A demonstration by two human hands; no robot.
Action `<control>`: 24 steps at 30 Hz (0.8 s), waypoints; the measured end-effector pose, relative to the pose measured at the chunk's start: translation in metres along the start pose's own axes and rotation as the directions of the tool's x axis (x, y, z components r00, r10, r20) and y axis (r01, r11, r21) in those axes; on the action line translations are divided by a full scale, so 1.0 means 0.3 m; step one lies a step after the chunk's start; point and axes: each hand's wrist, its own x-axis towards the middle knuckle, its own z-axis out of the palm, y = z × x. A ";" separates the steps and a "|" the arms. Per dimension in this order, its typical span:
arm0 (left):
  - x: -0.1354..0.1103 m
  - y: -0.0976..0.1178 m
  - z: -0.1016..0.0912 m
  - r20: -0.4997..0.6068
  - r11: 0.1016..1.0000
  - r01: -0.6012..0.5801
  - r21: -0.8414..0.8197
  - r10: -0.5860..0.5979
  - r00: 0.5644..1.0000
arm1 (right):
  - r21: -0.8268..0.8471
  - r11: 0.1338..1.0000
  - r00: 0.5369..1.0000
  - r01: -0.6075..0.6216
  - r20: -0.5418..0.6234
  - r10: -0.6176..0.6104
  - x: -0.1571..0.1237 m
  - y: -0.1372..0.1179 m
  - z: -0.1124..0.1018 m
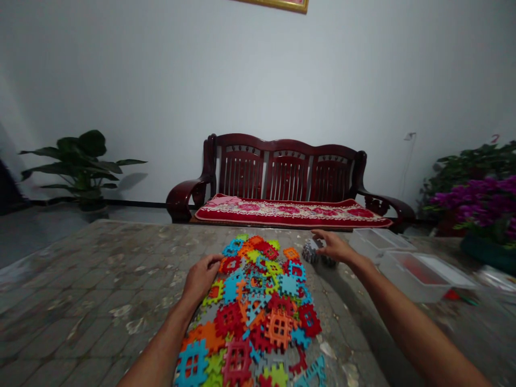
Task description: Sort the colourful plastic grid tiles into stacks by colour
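Observation:
A long pile of flat, notched plastic building pieces (258, 285) in red, orange, blue, green and grey covers the middle of the table. Some are square window frames, such as an orange one (279, 327) near the front. My left hand (202, 277) rests at the pile's left edge, fingers loosely stretched and fingertips by a red piece (231, 265). To the right of the pile, my right hand (334, 246) reaches over grey toothed wheels (310, 252), thumb and fingers apart around the wheels' upper side. Whether it touches them is unclear.
Two clear plastic boxes (419, 277) stand on the right of the table (100, 301), one with something red inside. Purple flowers in a green pot (486, 252) are farther right. Behind the table is a wooden bench (282, 166) with a red cover; a potted plant (84, 166) stands left.

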 end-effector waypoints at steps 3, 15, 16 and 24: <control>0.002 -0.005 0.001 0.003 1.000 -0.011 0.014 0.011 1.000 | -0.057 0.998 0.998 0.009 0.055 -0.006 0.012 -0.008 -0.002; -0.002 0.002 -0.002 0.032 1.000 0.003 0.022 -0.004 0.999 | -0.104 0.995 0.994 0.004 0.107 0.007 0.016 0.003 0.017; -0.002 0.003 -0.002 0.036 1.000 0.003 0.022 -0.003 0.999 | -0.106 0.994 0.994 0.000 0.106 0.011 0.015 0.002 0.018; 0.000 -0.004 0.001 0.024 1.000 -0.006 -0.004 0.007 1.000 | -0.097 0.995 1.000 -0.001 -0.003 0.000 -0.013 -0.049 0.017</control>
